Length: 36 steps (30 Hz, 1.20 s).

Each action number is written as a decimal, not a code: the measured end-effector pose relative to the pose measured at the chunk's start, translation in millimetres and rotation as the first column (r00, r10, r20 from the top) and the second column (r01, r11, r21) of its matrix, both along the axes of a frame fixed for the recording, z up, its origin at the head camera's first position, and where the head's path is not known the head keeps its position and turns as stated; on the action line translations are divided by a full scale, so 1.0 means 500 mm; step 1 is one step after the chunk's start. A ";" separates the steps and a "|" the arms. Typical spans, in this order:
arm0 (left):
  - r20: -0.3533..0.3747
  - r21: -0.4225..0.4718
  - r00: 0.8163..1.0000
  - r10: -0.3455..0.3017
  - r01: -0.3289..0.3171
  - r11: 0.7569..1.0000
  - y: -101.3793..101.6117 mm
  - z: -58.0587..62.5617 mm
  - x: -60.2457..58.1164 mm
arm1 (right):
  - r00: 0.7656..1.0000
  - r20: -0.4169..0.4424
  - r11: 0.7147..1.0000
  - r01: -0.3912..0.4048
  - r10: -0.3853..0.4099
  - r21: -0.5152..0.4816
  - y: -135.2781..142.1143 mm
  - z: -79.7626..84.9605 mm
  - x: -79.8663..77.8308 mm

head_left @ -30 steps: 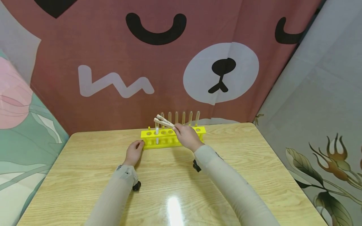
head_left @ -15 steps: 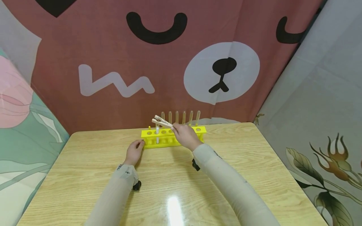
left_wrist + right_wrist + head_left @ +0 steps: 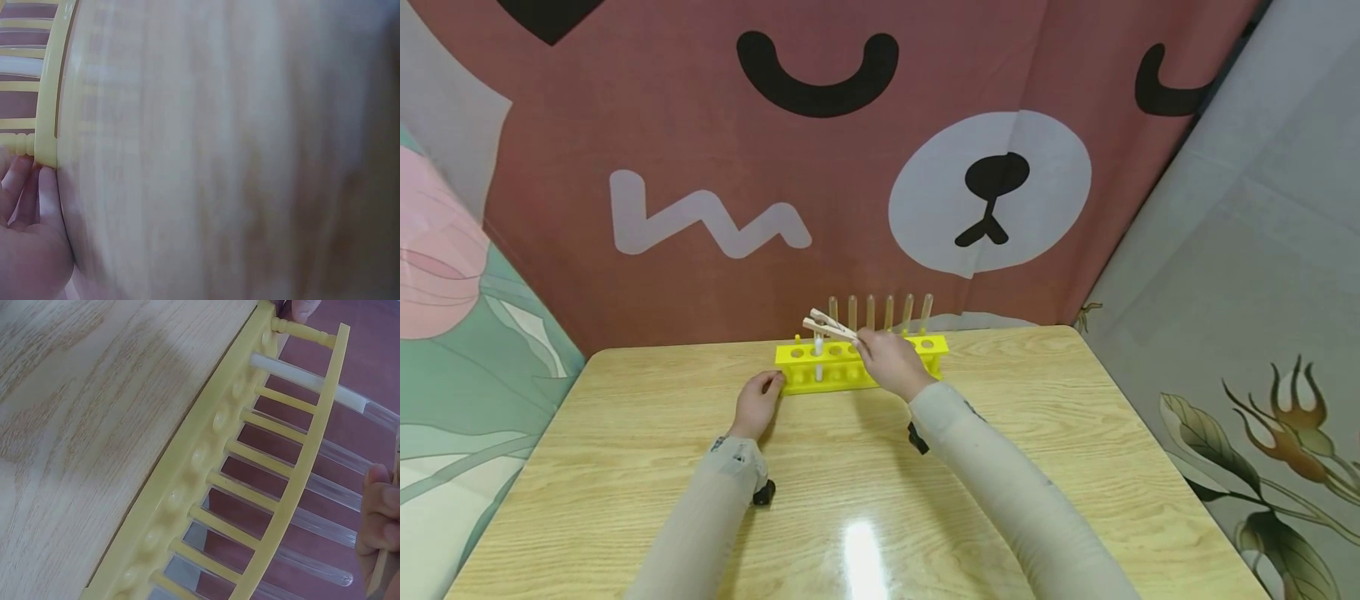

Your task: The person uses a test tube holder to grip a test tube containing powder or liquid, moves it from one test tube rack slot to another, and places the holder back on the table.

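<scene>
A yellow test tube rack [image 3: 842, 387] stands near the back edge of the table. My left hand [image 3: 756, 406] pinches its left end low down, thumb and fingertips at the corner in the left wrist view. My right hand [image 3: 891, 362] grips a wooden test tube clamp [image 3: 835, 327] above the rack, its prongs spread and pointing left. Upright in a front hole near the left end is a test tube with white contents [image 3: 287, 372]. The clamp's prongs overlap this tube's top in the head view. In the right wrist view, the clamp is mostly cut off.
Several empty glass test tubes [image 3: 870, 312] stand upside down along the rack's back row, just behind the right hand. The light wooden table [image 3: 842, 467] stretches in front. A curtain with a bear print [image 3: 850, 183] hangs directly behind the rack.
My right hand has shifted slightly left, and the clamp's prongs now sit a little further left and lower over the white-filled tube. The left hand stays at the rack's end.
</scene>
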<state>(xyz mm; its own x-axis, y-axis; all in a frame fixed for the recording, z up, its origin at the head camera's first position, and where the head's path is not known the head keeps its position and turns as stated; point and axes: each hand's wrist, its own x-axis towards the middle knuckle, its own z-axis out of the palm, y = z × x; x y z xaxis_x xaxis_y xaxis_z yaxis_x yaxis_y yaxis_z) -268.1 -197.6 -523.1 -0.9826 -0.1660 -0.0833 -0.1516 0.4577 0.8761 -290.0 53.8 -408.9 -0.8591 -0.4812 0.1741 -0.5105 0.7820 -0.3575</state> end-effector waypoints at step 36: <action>-0.008 0.011 1.000 -0.004 0.004 1.000 0.000 0.002 0.000 | 0.998 0.055 0.999 -0.029 0.030 -0.016 -0.004 -0.013 0.008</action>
